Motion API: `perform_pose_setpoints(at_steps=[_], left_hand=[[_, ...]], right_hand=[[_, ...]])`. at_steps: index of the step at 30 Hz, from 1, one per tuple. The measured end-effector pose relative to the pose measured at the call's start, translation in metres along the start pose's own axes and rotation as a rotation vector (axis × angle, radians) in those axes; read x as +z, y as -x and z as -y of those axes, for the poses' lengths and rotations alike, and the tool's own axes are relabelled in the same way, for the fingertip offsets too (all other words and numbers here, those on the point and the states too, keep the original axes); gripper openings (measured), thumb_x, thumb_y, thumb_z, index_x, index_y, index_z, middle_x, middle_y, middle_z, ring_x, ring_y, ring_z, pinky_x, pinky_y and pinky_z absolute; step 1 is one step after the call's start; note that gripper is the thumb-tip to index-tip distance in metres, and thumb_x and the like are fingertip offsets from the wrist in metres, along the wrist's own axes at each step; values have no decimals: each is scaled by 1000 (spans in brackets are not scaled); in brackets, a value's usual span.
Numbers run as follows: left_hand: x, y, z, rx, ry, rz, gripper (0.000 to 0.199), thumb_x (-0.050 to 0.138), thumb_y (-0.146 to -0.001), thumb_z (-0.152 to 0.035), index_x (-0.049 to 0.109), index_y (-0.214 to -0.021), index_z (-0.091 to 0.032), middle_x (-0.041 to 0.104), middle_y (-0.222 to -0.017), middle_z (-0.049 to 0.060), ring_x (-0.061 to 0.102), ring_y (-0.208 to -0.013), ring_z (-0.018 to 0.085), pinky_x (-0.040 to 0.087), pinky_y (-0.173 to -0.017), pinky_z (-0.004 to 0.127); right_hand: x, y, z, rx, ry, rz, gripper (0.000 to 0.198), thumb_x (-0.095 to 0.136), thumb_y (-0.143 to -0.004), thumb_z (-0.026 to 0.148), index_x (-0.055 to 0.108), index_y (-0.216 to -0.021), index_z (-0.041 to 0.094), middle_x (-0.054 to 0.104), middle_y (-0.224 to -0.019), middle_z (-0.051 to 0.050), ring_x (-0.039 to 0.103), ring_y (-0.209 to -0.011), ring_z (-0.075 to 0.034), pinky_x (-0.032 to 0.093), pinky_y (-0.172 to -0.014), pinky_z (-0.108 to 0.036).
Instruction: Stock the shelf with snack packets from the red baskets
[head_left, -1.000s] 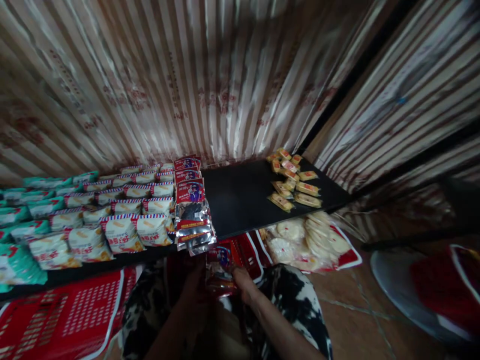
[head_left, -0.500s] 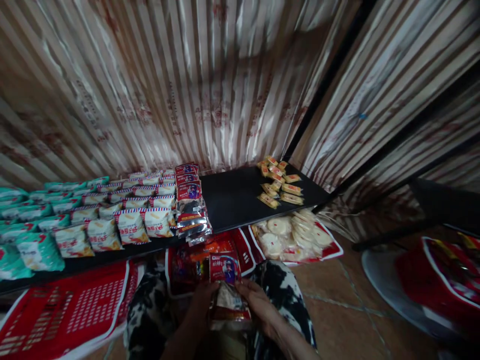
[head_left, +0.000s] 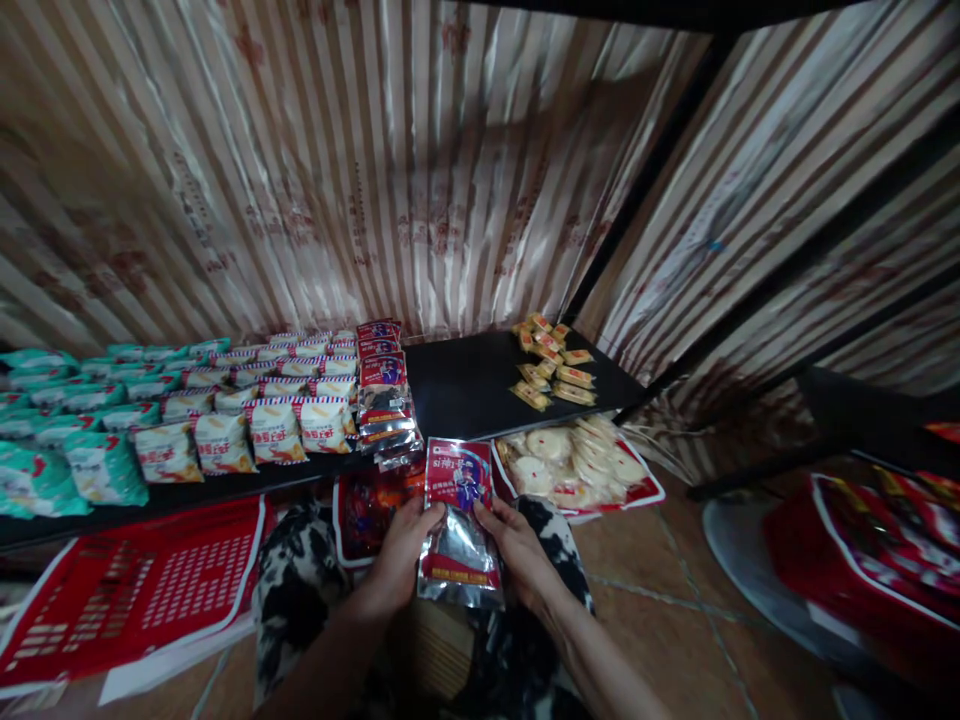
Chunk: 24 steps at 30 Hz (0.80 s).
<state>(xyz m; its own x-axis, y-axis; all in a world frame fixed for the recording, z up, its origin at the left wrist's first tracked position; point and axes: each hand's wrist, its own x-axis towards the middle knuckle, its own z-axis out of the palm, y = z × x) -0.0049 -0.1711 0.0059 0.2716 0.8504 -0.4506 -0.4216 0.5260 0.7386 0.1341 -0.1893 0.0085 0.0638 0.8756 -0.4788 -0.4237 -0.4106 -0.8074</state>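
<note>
A red and silver snack packet [head_left: 460,530] with a blue cartoon figure is held upright in front of my knees. My left hand [head_left: 409,545] pinches its left edge, and my right hand [head_left: 517,545] grips the right edge. Just beyond it, matching red packets [head_left: 384,395] lie overlapped in a column on the black shelf [head_left: 457,385]. To their left stand rows of white snack bags [head_left: 274,430] with striped tops. Farther left are teal bags [head_left: 109,470].
Small yellow packets [head_left: 551,365] lie at the shelf's right end. Below are a red basket of round pale crackers [head_left: 551,455], a basket of packets [head_left: 367,515] and an overturned-looking red basket [head_left: 150,580]. Another red basket [head_left: 825,560] stands right. Striped sheeting [head_left: 450,180] hangs behind.
Both hands have raised the red packet up and forward, toward the shelf edge. The view has shifted slightly; the shelf goods look unchanged.
</note>
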Motion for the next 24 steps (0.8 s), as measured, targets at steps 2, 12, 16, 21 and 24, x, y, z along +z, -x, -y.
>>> perform_pose_setpoints(at_steps=[2,12,16,21,24], left_hand=[[-1,2,-2,6,-11,3,39,75,-60,-38,64,-89,-15,70,-78,5,64,-69,19,47,-67,29],[5,-2,8,18,79,-36,44,81,-48,-32,62,-83,-14,69,-76,5,63,-68,19,47,-67,30],[16,-4,-7,58,79,-88,40,80,-49,-32,59,-80,-16,66,-69,1,60,-61,15,47,-61,28],[21,-10,-27,127,40,-114,46,80,-47,-38,60,-83,-16,68,-75,3,63,-69,19,47,-63,28],[19,-16,-33,149,16,-102,47,81,-47,-39,61,-83,-16,68,-75,4,64,-69,19,48,-67,30]], right_hand=[[-1,-4,3,11,16,35,42,80,-55,45,64,-82,17,69,-67,0,60,-56,-13,45,-57,-24],[-19,-15,19,63,177,84,34,78,-58,43,65,-74,17,68,-65,0,58,-54,-12,43,-55,-23],[-8,-13,29,9,144,130,34,77,-61,43,64,-82,18,70,-72,-1,62,-61,-14,47,-62,-25],[6,-13,37,-47,137,169,46,76,-61,46,64,-95,18,71,-82,-3,65,-68,-18,49,-67,-29],[10,-18,39,-61,124,163,46,77,-58,46,64,-92,18,71,-76,-3,64,-64,-17,48,-63,-27]])
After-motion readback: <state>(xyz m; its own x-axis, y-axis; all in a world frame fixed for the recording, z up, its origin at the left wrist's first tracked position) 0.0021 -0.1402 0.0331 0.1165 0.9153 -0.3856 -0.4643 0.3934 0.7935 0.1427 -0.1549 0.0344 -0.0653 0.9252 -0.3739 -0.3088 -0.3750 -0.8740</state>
